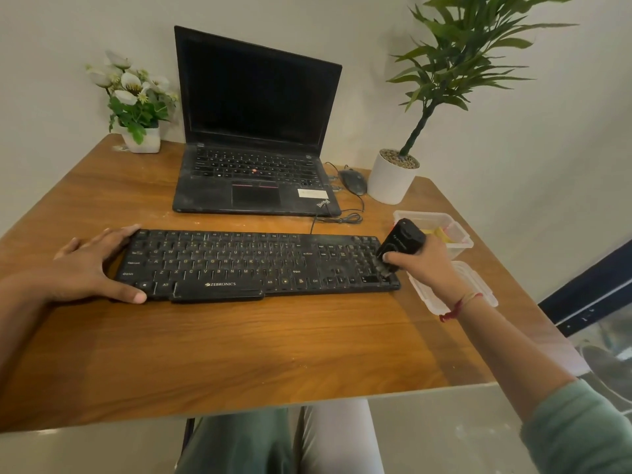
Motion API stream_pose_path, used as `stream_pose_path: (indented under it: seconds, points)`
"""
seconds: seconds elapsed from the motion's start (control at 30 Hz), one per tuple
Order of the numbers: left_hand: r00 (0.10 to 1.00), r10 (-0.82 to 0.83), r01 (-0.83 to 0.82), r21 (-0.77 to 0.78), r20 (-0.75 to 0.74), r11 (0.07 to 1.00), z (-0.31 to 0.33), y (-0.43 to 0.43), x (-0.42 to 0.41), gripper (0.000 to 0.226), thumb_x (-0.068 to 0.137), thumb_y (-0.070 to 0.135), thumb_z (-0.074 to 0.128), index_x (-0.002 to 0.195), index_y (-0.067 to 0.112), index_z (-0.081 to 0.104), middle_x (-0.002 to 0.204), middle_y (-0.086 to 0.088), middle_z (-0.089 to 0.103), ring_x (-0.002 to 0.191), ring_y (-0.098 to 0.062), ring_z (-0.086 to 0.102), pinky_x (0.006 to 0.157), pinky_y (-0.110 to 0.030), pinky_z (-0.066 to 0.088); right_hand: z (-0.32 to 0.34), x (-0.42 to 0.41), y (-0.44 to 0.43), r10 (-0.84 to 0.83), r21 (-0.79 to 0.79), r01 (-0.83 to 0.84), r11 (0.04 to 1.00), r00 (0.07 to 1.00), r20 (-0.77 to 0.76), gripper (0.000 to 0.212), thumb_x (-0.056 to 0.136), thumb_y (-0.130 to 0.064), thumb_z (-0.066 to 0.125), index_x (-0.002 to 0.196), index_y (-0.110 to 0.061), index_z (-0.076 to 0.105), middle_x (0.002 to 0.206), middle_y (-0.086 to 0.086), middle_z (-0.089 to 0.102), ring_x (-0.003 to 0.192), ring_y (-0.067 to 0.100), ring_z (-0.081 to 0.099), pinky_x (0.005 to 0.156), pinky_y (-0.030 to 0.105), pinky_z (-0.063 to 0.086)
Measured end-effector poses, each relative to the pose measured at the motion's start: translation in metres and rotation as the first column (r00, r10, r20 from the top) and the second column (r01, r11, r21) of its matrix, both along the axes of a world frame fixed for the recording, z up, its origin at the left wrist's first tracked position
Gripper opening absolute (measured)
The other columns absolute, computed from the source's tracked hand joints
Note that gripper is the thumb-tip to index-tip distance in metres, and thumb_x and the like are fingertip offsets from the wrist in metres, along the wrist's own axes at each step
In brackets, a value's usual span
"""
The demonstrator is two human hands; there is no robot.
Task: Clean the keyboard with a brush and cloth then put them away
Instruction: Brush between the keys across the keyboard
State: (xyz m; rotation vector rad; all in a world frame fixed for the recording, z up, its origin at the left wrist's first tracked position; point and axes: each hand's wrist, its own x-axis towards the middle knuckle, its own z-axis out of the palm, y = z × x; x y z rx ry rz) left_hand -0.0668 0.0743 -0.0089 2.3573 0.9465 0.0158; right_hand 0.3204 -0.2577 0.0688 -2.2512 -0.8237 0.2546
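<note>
While the left grip lies spread and flat on the left end of the black keyboard, steadying it on the bench, the right grip is clamped round a black brush, bristles down on the number pad. Brushing appears to be the step in hand. Next, it likely calls for sweeping leftward along the rows, then the cloth, perhaps the yellow thing in the clear tub just beside.

1. The left hand lies palm down with its fingers spread and nearly straight, bracing the left end of the keyboard.
2. The right hand curls its fingers round a black brush.
3. The right forearm reaches in from the lower right, with a green sleeve near the elbow.
</note>
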Motion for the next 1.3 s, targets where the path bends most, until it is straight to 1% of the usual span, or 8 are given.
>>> stream_pose_path:
  seconds: [0.2, 0.37, 0.53, 0.7, 0.9, 1.03, 1.2, 1.3]
  points:
    - [1.0, 0.007, -0.007, -0.014, -0.013, 1.0, 0.0, -0.002, -0.001, 0.145, 0.017, 0.092, 0.058, 0.143, 0.049, 0.0, 0.158, 0.002, 0.01, 0.144, -0.014, -0.001, 0.114, -0.039, -0.01, -0.01, -0.023, -0.004, 0.106, 0.093, -0.09, 0.992, 0.976, -0.192, 0.064, 0.065, -0.018, 0.083, 0.121, -0.01, 0.053, 0.109, 0.002, 0.066, 0.102, 0.015, 0.063, 0.078, 0.028, 0.056]
    - [0.999, -0.004, 0.002, -0.021, -0.051, 1.0, 0.002, -0.005, 0.001, 0.156, 0.014, 0.093, 0.056, 0.146, 0.039, -0.007, 0.158, 0.002, 0.003, 0.144, -0.012, -0.005, 0.112, -0.036, -0.014, 0.0, -0.006, -0.015, -0.059, 0.152, 0.066, 0.986, 0.997, -0.048, 0.019, 0.069, -0.013, 0.078, 0.074, -0.018, 0.06, 0.076, 0.003, 0.066, 0.077, 0.018, 0.064, 0.079, 0.049, 0.055]
    - [0.995, 0.003, -0.008, -0.046, -0.1, 0.999, 0.004, -0.003, 0.003, 0.15, 0.012, 0.094, 0.055, 0.138, 0.05, -0.015, 0.159, -0.002, -0.003, 0.144, -0.013, -0.011, 0.111, -0.037, -0.015, -0.002, -0.013, -0.022, -0.072, 0.152, 0.08, 0.985, 0.996, -0.058, 0.023, 0.07, -0.017, 0.078, 0.075, -0.025, 0.057, 0.085, 0.006, 0.068, 0.087, 0.022, 0.065, 0.08, 0.046, 0.055]
    - [0.998, 0.017, -0.017, 0.009, -0.059, 1.0, -0.005, 0.001, 0.001, 0.146, 0.018, 0.093, 0.058, 0.143, 0.05, -0.004, 0.158, 0.001, 0.007, 0.144, -0.014, -0.005, 0.113, -0.041, -0.011, -0.017, -0.033, -0.024, 0.079, 0.173, -0.057, 0.983, 0.989, -0.125, 0.036, 0.07, -0.014, 0.08, 0.087, -0.034, 0.055, 0.092, -0.006, 0.067, 0.089, 0.008, 0.062, 0.076, 0.026, 0.052]
    - [0.999, 0.027, -0.025, 0.031, -0.043, 0.999, -0.008, 0.002, 0.001, 0.143, 0.02, 0.094, 0.057, 0.143, 0.05, -0.002, 0.158, 0.001, 0.009, 0.144, -0.014, -0.002, 0.113, -0.04, -0.01, -0.011, -0.007, -0.02, -0.081, 0.227, 0.083, 0.97, 0.997, -0.018, 0.02, 0.071, -0.017, 0.077, 0.076, -0.024, 0.059, 0.08, 0.003, 0.068, 0.083, 0.021, 0.065, 0.073, 0.042, 0.056]
    - [1.0, 0.02, -0.02, -0.004, -0.016, 1.0, -0.005, 0.0, -0.002, 0.145, 0.019, 0.092, 0.058, 0.144, 0.047, -0.001, 0.158, 0.002, 0.007, 0.144, -0.013, -0.003, 0.112, -0.038, -0.012, -0.012, -0.017, -0.011, 0.035, 0.156, -0.027, 0.987, 0.998, -0.047, 0.028, 0.072, -0.019, 0.078, 0.081, -0.032, 0.055, 0.083, -0.009, 0.064, 0.081, 0.004, 0.06, 0.076, 0.031, 0.054]
    - [1.0, 0.027, -0.027, 0.031, 0.001, 0.999, -0.004, 0.001, 0.0, 0.147, 0.018, 0.092, 0.058, 0.145, 0.045, 0.003, 0.157, 0.003, 0.012, 0.144, -0.016, 0.007, 0.114, -0.04, -0.008, -0.005, 0.005, -0.011, -0.071, 0.138, 0.081, 0.987, 0.995, -0.075, 0.019, 0.067, -0.022, 0.077, 0.079, -0.014, 0.064, 0.077, 0.007, 0.07, 0.079, 0.023, 0.067, 0.075, 0.052, 0.056]
    - [1.0, 0.021, -0.021, 0.004, -0.002, 1.0, -0.002, -0.002, -0.001, 0.144, 0.017, 0.092, 0.057, 0.143, 0.048, 0.001, 0.158, 0.002, 0.008, 0.144, -0.015, 0.003, 0.113, -0.037, -0.01, -0.007, 0.0, -0.009, -0.045, 0.168, 0.069, 0.983, 0.989, -0.144, 0.022, 0.067, -0.016, 0.08, 0.079, -0.021, 0.062, 0.082, 0.006, 0.07, 0.086, 0.024, 0.068, 0.079, 0.051, 0.056]
